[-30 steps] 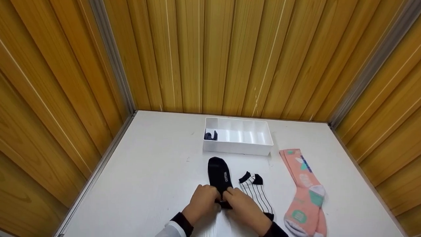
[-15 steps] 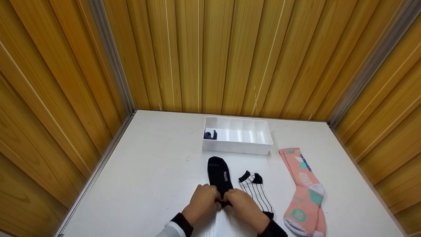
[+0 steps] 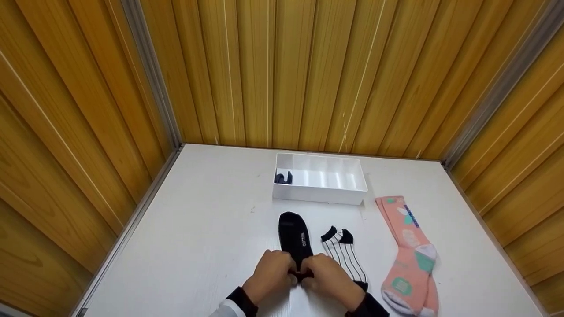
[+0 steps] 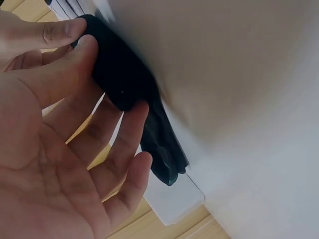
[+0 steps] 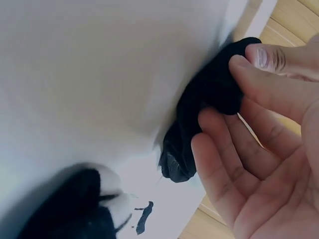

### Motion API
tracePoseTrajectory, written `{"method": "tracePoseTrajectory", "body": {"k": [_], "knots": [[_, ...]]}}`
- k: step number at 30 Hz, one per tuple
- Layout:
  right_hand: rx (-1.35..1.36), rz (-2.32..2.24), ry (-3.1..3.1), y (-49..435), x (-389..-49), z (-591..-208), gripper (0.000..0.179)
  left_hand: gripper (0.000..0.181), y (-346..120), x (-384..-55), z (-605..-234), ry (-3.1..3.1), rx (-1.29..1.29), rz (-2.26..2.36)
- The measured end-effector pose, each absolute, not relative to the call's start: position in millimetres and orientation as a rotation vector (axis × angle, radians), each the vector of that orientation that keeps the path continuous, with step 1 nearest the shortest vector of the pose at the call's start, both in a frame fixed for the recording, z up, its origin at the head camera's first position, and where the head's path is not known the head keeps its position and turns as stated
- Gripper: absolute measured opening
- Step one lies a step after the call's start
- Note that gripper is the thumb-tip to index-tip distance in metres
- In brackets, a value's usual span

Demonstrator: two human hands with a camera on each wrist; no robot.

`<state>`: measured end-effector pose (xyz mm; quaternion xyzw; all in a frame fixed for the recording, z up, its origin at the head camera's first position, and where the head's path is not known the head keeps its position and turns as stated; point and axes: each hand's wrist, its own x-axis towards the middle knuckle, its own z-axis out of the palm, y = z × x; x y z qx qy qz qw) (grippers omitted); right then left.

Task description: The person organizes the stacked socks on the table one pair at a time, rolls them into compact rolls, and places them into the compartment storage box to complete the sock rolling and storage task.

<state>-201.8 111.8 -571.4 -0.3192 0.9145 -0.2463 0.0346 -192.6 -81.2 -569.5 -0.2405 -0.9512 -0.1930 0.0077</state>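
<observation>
A black sock [image 3: 293,233] with white lettering lies on the white table, its rounded end pointing away from me. My left hand [image 3: 273,273] pinches the left side of the sock's near end between thumb and fingers. On the right side of that end, my right hand [image 3: 324,275] pinches it likewise. Both wrist views show the near end bunched up at the fingertips, the black cloth [image 4: 124,64] bending over toward the other fingers. Just right of the right hand lies a white sock [image 3: 343,255] with black stripes, black heel and black ends, partly covered by that hand.
A white divided box [image 3: 319,193] stands toward the back; a dark rolled item [image 3: 283,178] sits in its leftmost compartment. Long pink socks [image 3: 410,264] with green and white patches lie at the right. Wood-patterned walls [image 3: 291,75] enclose the table.
Both hands keep their pinch on the black sock. Its near end is bunched closer into the fingers, and the sock has shifted slightly toward me. The other things stay in place.
</observation>
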Motion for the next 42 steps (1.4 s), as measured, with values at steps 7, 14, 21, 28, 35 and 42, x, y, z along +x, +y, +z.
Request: {"method": "tracePoseTrajectory", "body": {"k": [7, 14, 21, 28, 35, 42], "knots": [[-0.938, -0.891, 2.671, 116, -205, -570, 0.013, 0.021, -83, -188, -566, -2.899, -0.822, -0.514], [-0.895, -0.837, 2.654, 120, -204, -567, 0.02, 0.022, -79, -188, -575, -2.907, -0.815, -0.561], [-1.124, -0.541, 2.895, 115, -190, -569, 0.03, 0.017, -85, -194, -575, -3.006, -0.755, -0.859], [-1.151, -0.434, 2.983, 111, -187, -569, 0.017, 0.014, -89, -195, -570, -3.0, -0.761, -0.878], [-1.086, -0.542, 2.932, 113, -194, -567, 0.009, 0.021, -82, -187, -574, -2.856, -0.821, -0.484], [-1.11, -0.471, 2.972, 114, -193, -571, 0.017, 0.019, -76, -187, -577, -2.802, -0.765, -0.33]]}}
